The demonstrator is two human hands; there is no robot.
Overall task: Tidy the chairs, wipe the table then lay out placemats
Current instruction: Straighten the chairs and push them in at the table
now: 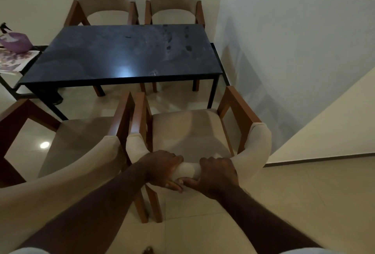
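Beige-padded chairs, four counted, round one dark table (129,55).
We grip the near right chair (188,130) by its backrest, left hand (162,167) and right hand (218,174) both clenched.

The single head-worn camera looked forward and steeply down from standing height. Its wide angle put the near chair (194,132) close beneath the lens, the dark desk (125,55) farther ahead, and the walls bowed at the edges.
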